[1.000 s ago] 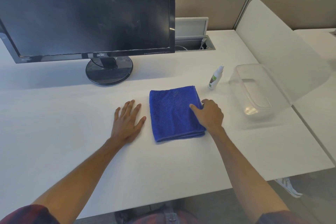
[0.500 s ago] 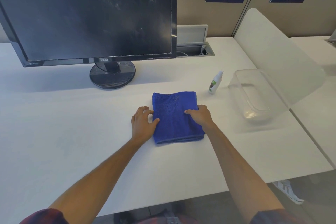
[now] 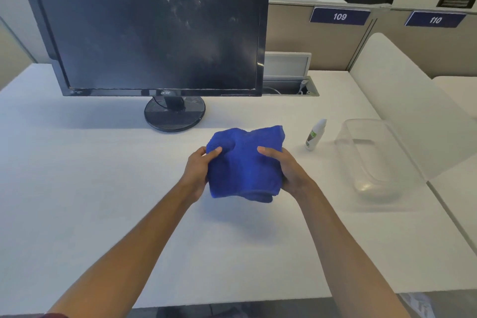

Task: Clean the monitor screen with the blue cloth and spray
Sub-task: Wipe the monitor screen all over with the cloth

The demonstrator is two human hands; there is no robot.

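The folded blue cloth (image 3: 245, 162) is held up above the white desk (image 3: 77, 188), in front of the monitor stand (image 3: 174, 113), and a soft shadow is seen on the desk below it. It is gripped from both sides: the left hand (image 3: 197, 173) is closed on its left edge with the thumb laid on top, and the right hand (image 3: 289, 170) is closed on its right edge in the same way, thumb on top and the other fingers hidden under the fabric. Nothing else is held by either hand.

The task is judged to be only at its beginning. The cloth is taken up, but it is not yet brought to the monitor screen (image 3: 154, 23), which is well apart from it. On the dark screen many pale smears and dusty marks are visible, mostly in the middle and upper part, so no wiping seems to be done so far. No wet patch can be made out on the screen, though small drops could not be told at this sharpness.

The small white spray bottle (image 3: 315, 135) is standing on the desk to the right of the cloth, near a clear plastic container (image 3: 374, 162), and it is touched by no hand. Whether the cloth is already dampened cannot be told.

What is left, by this judgement, is nearly everything: the spray must be picked up and applied, for which one hand has to be freed from the cloth, and then the screen must be wiped over its whole surface, until the smears are removed.
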